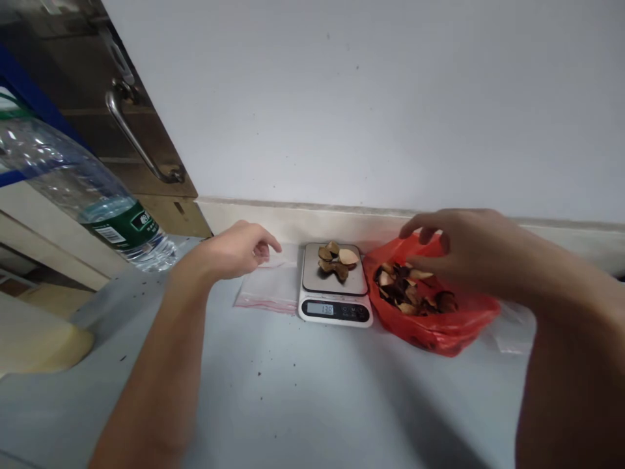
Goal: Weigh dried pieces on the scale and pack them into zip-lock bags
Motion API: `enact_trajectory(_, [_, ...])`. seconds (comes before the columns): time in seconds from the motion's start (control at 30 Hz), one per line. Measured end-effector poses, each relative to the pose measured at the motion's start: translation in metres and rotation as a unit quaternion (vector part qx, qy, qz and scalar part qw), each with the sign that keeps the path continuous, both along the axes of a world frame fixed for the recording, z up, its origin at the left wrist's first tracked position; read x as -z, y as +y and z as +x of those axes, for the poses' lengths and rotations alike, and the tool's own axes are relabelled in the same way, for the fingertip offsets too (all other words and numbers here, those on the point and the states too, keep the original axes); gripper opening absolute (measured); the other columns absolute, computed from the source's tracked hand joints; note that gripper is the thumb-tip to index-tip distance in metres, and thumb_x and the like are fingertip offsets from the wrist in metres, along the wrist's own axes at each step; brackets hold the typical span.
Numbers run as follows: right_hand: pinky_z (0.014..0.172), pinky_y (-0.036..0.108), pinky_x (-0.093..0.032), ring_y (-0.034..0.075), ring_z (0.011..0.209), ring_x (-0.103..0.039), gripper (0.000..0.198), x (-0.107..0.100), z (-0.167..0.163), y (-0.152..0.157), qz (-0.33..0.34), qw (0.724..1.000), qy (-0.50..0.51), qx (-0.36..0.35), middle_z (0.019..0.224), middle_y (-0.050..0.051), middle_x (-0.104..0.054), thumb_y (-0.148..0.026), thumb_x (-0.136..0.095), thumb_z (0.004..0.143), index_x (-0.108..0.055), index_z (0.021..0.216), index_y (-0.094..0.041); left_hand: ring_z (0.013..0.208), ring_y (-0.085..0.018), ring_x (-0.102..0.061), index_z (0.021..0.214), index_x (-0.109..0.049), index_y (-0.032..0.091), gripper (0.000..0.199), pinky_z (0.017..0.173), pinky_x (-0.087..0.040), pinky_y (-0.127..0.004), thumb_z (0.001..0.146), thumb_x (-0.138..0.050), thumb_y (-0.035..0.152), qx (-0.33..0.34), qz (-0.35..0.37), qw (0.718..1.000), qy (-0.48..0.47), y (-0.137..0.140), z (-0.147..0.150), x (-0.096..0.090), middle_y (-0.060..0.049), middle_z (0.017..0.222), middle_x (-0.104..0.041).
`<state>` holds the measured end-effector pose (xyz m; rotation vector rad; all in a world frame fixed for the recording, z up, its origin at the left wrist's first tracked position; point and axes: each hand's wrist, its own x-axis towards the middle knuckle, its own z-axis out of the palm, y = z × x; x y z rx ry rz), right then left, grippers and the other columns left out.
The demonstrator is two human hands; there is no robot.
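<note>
Red plastic bag (pixel 439 332), containing dried slices (pixel 409 290), lies directly below the right hand (pixel 461 242), which is parted in a loose curve, nothing visibly gripped. Left of that hand stands the scale (pixel 312 284), reading 13.8, bearing more slices (pixel 347 257). Left hand (pixel 237 251): loosely curled, nothing visibly held, above a clear zip bag (pixel 273 286); water bottle (pixel 122 221) farther left.

Right of centre, the bag (pixel 471 316) is red, its slices (pixel 410 293) brown and cream. The central scale (pixel 336 298) is white with a black panel (pixel 336 310). At left, the bottle label (pixel 127 225) is green; the bench (pixel 312 404) is pale blue.
</note>
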<state>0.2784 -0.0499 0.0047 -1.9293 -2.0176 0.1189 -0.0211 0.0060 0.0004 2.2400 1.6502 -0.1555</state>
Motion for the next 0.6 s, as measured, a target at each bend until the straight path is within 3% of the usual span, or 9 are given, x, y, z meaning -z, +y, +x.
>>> enact_trajectory(0.13, [0.058,0.03,-0.044,0.02,0.065,-0.063,0.023,-0.005,-0.036,-0.005,0.008,0.988,0.103,-0.111,0.076,0.003,-0.071,-0.031,-0.063,0.086,-0.076,0.105,-0.027,0.098,-0.023,-0.071,0.12,-0.068,0.021,0.038,0.081,-0.054,-0.029,0.085,-0.055,0.024,-0.002,0.109,0.989,-0.099,-0.009,0.005,-0.012,-0.007,0.105,-0.075])
enact_trajectory(0.2, [0.062,0.028,-0.045,0.018,0.068,-0.064,0.031,-0.003,-0.059,-0.005,-0.017,0.971,0.152,-0.182,0.082,0.001,-0.073,-0.03,-0.053,0.095,-0.07,0.12,-0.028,0.096,-0.023,-0.071,0.118,-0.065,0.022,0.035,0.081,-0.055,-0.029,0.084,-0.058,0.027,0.004,0.142,0.979,-0.145,-0.015,0.01,-0.015,-0.006,0.1,-0.074])
enact_trajectory(0.3, [0.067,0.027,-0.043,0.017,0.077,-0.064,0.028,0.006,-0.083,0.0,-0.041,0.955,0.143,-0.256,0.094,0.002,-0.075,-0.026,-0.048,0.099,-0.07,0.118,-0.026,0.088,-0.021,-0.071,0.113,-0.059,0.023,0.033,0.077,-0.056,-0.03,0.081,-0.062,0.027,0.015,0.171,0.962,-0.214,-0.022,0.018,-0.017,-0.003,0.092,-0.073])
enact_trajectory(0.37, [0.064,0.027,-0.04,0.017,0.074,-0.062,0.026,0.013,-0.089,0.005,-0.054,0.958,0.131,-0.249,0.089,0.003,-0.074,-0.029,-0.047,0.101,-0.072,0.1,-0.022,0.084,-0.02,-0.07,0.106,-0.058,0.023,0.028,0.075,-0.057,-0.03,0.079,-0.063,0.025,0.025,0.203,0.945,-0.255,-0.025,0.021,-0.016,-0.002,0.09,-0.072])
enact_trajectory(0.47, [0.056,0.028,-0.036,0.015,0.06,-0.056,0.042,0.018,-0.09,0.01,-0.062,0.972,0.151,-0.167,0.068,0.004,-0.069,-0.041,-0.049,0.1,-0.066,0.069,-0.018,0.095,-0.021,-0.068,0.101,-0.059,0.022,0.021,0.079,-0.058,-0.03,0.082,-0.062,0.029,0.057,0.248,0.917,-0.307,-0.028,0.022,-0.016,-0.003,0.1,-0.07])
enact_trajectory(0.53, [0.053,0.028,-0.036,0.014,0.053,-0.054,0.041,0.019,-0.088,0.011,-0.044,0.972,0.19,-0.128,0.059,0.003,-0.066,-0.04,-0.057,0.095,-0.064,0.061,-0.018,0.115,-0.025,-0.064,0.114,-0.06,0.023,0.035,0.093,-0.057,-0.034,0.083,-0.066,0.039,0.091,0.228,0.919,-0.308,-0.028,0.021,-0.017,-0.006,0.121,-0.067])
enact_trajectory(0.6, [0.053,0.027,-0.038,0.013,0.051,-0.054,0.03,0.02,-0.087,0.011,-0.025,0.962,0.241,-0.124,0.056,0.001,-0.064,-0.034,-0.064,0.087,-0.066,0.062,-0.018,0.138,-0.031,-0.049,0.137,-0.053,0.029,0.067,0.11,-0.047,-0.041,0.077,-0.075,0.052,0.123,0.164,0.942,-0.266,-0.028,0.019,-0.016,-0.005,0.15,-0.053])
